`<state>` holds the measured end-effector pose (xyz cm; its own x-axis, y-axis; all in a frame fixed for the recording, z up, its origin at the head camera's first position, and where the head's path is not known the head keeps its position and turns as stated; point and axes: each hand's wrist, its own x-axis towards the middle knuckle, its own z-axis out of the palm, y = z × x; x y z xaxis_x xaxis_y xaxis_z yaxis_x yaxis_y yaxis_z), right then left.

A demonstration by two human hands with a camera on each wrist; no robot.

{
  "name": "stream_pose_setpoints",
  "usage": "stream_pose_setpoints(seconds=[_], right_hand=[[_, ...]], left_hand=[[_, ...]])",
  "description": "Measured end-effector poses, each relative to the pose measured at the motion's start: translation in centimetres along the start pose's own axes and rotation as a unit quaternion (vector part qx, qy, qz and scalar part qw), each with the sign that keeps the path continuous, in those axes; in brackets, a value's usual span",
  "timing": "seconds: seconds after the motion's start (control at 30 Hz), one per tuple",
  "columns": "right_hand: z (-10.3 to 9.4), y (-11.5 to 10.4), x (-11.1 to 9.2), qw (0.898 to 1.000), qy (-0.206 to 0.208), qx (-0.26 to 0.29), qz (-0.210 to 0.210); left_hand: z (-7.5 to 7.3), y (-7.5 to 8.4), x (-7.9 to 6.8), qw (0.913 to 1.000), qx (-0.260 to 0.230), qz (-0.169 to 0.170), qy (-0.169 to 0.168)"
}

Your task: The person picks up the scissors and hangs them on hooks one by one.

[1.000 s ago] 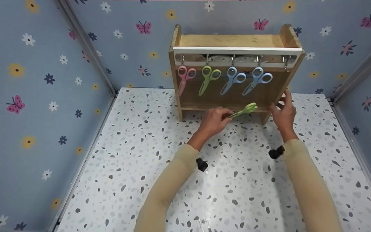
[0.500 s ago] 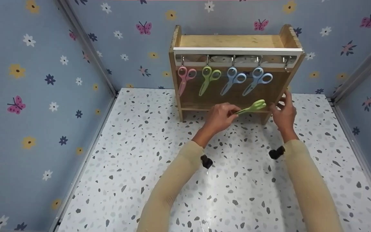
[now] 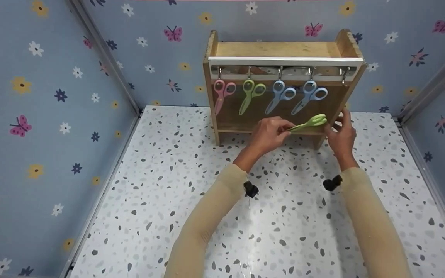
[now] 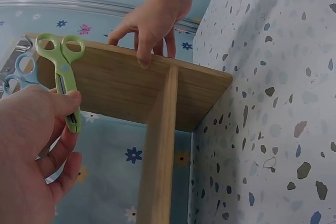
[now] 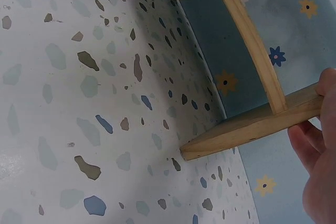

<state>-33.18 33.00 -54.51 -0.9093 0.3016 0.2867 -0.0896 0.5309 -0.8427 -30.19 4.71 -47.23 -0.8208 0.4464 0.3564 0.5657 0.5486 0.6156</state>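
Note:
My left hand [image 3: 269, 136] pinches a pair of green scissors [image 3: 316, 120] by the blade end, handles pointing right and up, in front of the wooden rack [image 3: 269, 129]. In the left wrist view the scissors [image 4: 65, 66] stand nearly upright between thumb and fingers. My right hand [image 3: 341, 135] grips the rack's right side panel near its lower part, thumb on the front edge; the right wrist view shows part of that hand [image 5: 320, 150] on the panel [image 5: 252, 124]. Pink scissors [image 3: 219, 94], green scissors [image 3: 248, 94] and two blue scissors [image 3: 276, 96] hang from hooks.
The rightmost hook [image 3: 344, 75] on the rack's white-edged metal rail [image 3: 284, 61] carries no scissors. The rack stands on a speckled white surface [image 3: 168, 173] near a blue patterned back wall [image 3: 261, 19]. Side walls [image 3: 45, 135] rise left and right.
My left hand has moved right and slightly up with the green scissors, bringing their handles close to the right hand. The right hand has stayed on the rack's side panel.

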Motion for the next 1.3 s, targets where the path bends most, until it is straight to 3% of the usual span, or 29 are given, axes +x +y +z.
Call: stream_pose_setpoints(seconds=[0.33, 0.77, 1.07, 1.3], right_hand=[[0.0, -0.1, 0.1, 1.0, -0.014, 0.006, 0.007], [0.0, 0.1, 0.0, 1.0, -0.014, 0.002, 0.011], [-0.1, 0.1, 0.1, 1.0, -0.01, -0.004, 0.006], [-0.1, 0.2, 0.0, 1.0, -0.003, -0.005, -0.003]], left_hand=[[-1.0, 1.1, 1.1, 0.9994, 0.035, 0.003, 0.008], [-1.3, 2.0, 1.9, 0.9998, 0.01, 0.015, 0.008], [-1.8, 3.1, 2.9, 0.9989, 0.028, 0.034, 0.012], [-1.7, 3.8, 3.5, 0.999, -0.001, 0.044, 0.011]])
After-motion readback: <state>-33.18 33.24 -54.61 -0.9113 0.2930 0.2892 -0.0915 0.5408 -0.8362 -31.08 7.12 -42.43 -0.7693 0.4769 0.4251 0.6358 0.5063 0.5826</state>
